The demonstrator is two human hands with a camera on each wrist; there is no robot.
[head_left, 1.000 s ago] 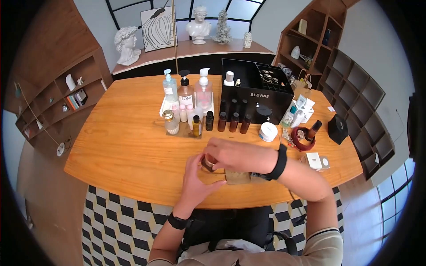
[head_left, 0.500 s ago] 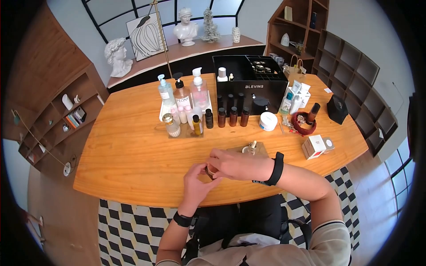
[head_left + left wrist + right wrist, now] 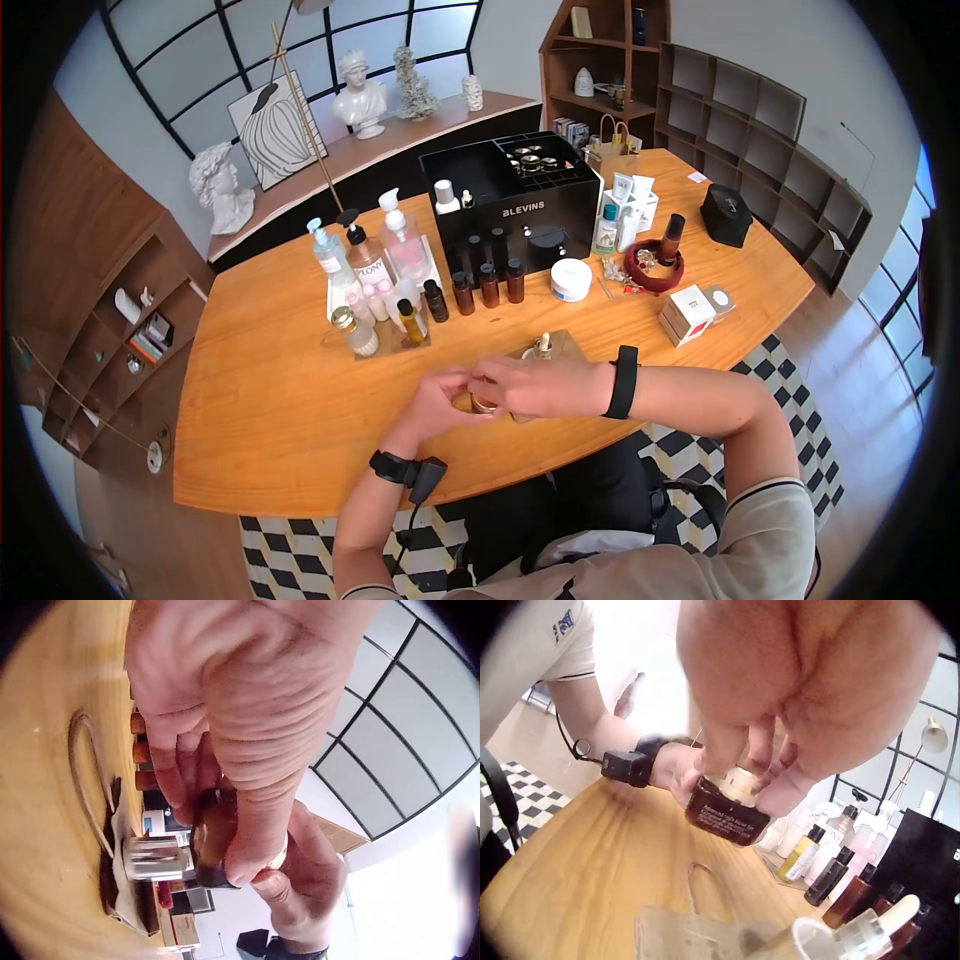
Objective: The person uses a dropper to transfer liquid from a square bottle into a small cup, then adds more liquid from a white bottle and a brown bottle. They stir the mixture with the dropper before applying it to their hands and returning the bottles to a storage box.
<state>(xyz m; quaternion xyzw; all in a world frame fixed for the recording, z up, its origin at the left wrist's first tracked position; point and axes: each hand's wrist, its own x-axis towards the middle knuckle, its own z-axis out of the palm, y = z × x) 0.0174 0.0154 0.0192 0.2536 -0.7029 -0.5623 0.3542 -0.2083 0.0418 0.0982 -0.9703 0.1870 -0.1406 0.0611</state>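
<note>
Near the front of the table my left hand grips a small dark brown glass jar with white print on its face. My right hand has its fingertips and thumb around the jar's gold lid. In the left wrist view the brown glass shows between the left thumb and fingers, held above the table. Just beyond the hands, a clear dropper bottle with a pale bulb stands on a flat brown sheet that has a looped cord.
Behind are several small brown bottles, a white tub, pump bottles and a black organizer box. To the right sit a dark red bowl, a white box and a black case.
The head view has turned rightward. The right hand has shifted off the brown sheet, bringing the dropper bottle into sight. Both hands stay together at the jar.
</note>
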